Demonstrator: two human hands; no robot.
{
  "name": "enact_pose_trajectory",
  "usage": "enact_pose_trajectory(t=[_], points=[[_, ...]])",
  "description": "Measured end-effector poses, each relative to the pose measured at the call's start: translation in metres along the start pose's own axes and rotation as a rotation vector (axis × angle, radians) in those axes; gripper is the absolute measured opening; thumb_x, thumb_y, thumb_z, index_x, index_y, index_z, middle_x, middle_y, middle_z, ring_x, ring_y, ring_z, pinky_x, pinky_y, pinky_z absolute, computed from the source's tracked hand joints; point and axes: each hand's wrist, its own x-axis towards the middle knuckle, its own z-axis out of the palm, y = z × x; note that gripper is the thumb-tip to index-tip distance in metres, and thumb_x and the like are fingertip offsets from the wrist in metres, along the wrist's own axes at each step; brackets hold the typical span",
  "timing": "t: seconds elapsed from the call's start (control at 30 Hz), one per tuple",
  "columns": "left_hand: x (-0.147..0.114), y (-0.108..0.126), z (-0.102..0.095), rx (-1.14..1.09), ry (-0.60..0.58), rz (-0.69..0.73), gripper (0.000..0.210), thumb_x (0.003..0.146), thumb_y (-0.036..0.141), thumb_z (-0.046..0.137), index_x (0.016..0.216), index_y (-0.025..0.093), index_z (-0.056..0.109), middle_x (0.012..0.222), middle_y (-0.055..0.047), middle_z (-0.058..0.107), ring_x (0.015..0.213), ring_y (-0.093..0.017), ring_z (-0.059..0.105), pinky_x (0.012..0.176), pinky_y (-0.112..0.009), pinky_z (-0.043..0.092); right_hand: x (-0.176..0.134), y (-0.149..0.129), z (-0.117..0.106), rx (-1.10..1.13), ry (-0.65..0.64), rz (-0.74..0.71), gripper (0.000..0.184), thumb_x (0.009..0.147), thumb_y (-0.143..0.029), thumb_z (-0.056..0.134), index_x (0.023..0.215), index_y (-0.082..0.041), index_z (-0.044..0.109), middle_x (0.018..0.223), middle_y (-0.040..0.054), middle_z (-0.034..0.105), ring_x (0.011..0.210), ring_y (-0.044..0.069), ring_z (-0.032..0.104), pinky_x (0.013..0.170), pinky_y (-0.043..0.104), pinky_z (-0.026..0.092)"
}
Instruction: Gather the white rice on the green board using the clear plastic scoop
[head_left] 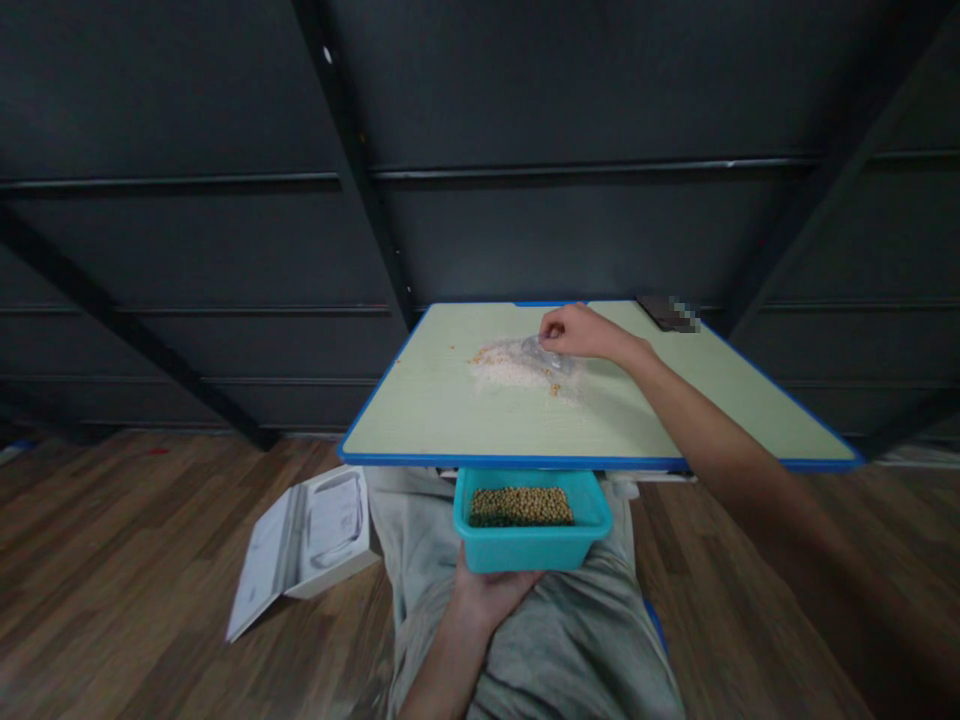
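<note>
My left hand (491,590) supports a teal plastic tub (536,550) from below, just off the table's front edge and over my lap. Inside the tub lie tan, round beans (532,500), with some dark green grains along the near side. My right hand (574,332) reaches over the table and pinches a clear, thin piece of plastic (546,353); its exact shape is hard to make out. Under and beside the plastic spreads a low heap of white, rice-like grains (506,372). A few orange-yellow kernels (555,389) lie among them.
The pale green table (420,425) has a blue rim. A dark flat object (660,313), partly blurred, rests at its back right. An opened white box (330,525) stands on the wooden floor at left. Dark panelled wall (577,230) rises behind.
</note>
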Motion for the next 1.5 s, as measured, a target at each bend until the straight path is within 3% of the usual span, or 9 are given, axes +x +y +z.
enact_pose_trajectory(t=[0.33, 0.5, 0.87, 1.03, 1.13, 1.33, 1.5], points=[[0.0, -0.001, -0.006, 0.015, 0.007, 0.006, 0.038, 0.099, 0.042, 0.046, 0.11, 0.028, 0.079, 0.124, -0.006, 0.078, 0.126, -0.03, 0.066, 0.122, -0.056, 0.033, 0.0, 0.003, -0.001, 0.214, -0.149, 0.025, 0.013, 0.077, -0.024, 0.067, 0.083, -0.015, 0.074, 0.072, 0.0052, 0.073, 0.065, 0.018, 0.066, 0.059, 0.028, 0.043], [0.0, 0.0, -0.002, 0.018, 0.01, 0.003, 0.039, 0.1, 0.042, 0.043, 0.113, 0.029, 0.078, 0.127, -0.005, 0.077, 0.128, -0.029, 0.065, 0.12, -0.057, 0.035, 0.0, 0.005, 0.0, 0.166, -0.097, 0.042, 0.012, 0.076, -0.023, 0.067, 0.081, -0.015, 0.075, 0.071, 0.0058, 0.072, 0.065, 0.018, 0.064, 0.062, 0.03, 0.044], [0.0, 0.0, -0.005, 0.012, -0.017, 0.004, 0.04, 0.1, 0.041, 0.043, 0.116, 0.028, 0.077, 0.127, -0.006, 0.077, 0.131, -0.029, 0.063, 0.121, -0.057, 0.032, -0.007, -0.011, -0.008, 0.184, -0.228, 0.123, 0.006, 0.075, -0.022, 0.065, 0.073, -0.017, 0.066, 0.063, 0.0039, 0.068, 0.056, 0.015, 0.059, 0.053, 0.028, 0.037], [0.0, 0.0, -0.004, 0.008, -0.03, 0.003, 0.041, 0.1, 0.042, 0.042, 0.113, 0.029, 0.078, 0.127, -0.005, 0.077, 0.132, -0.029, 0.062, 0.123, -0.057, 0.03, -0.009, -0.015, -0.012, 0.23, -0.302, 0.135, 0.009, 0.076, -0.026, 0.065, 0.073, -0.017, 0.066, 0.064, 0.0042, 0.068, 0.058, 0.016, 0.061, 0.056, 0.029, 0.04], [0.0, 0.0, 0.0, 0.007, -0.033, 0.006, 0.042, 0.1, 0.041, 0.04, 0.113, 0.029, 0.079, 0.125, -0.006, 0.078, 0.13, -0.029, 0.063, 0.122, -0.057, 0.032, -0.009, -0.013, -0.013, 0.306, -0.352, 0.086, 0.011, 0.076, -0.028, 0.066, 0.075, -0.018, 0.067, 0.066, 0.0032, 0.068, 0.059, 0.016, 0.06, 0.056, 0.029, 0.04], [0.0, 0.0, 0.007, -0.005, -0.023, 0.004, 0.043, 0.1, 0.038, 0.038, 0.117, 0.03, 0.077, 0.12, -0.006, 0.08, 0.125, -0.029, 0.066, 0.119, -0.058, 0.035, -0.003, -0.008, -0.008, 0.308, -0.199, -0.103, 0.022, 0.08, -0.033, 0.067, 0.092, -0.016, 0.077, 0.087, 0.0059, 0.075, 0.077, 0.019, 0.065, 0.068, 0.03, 0.046], [-0.001, -0.001, 0.006, -0.02, 0.003, 0.02, 0.045, 0.1, 0.038, 0.036, 0.122, 0.032, 0.075, 0.119, -0.005, 0.08, 0.122, -0.028, 0.068, 0.122, -0.057, 0.033, -0.002, -0.006, -0.003, 0.248, -0.232, -0.165, 0.026, 0.084, -0.032, 0.066, 0.1, -0.017, 0.08, 0.093, 0.0061, 0.077, 0.082, 0.019, 0.065, 0.076, 0.031, 0.046]])
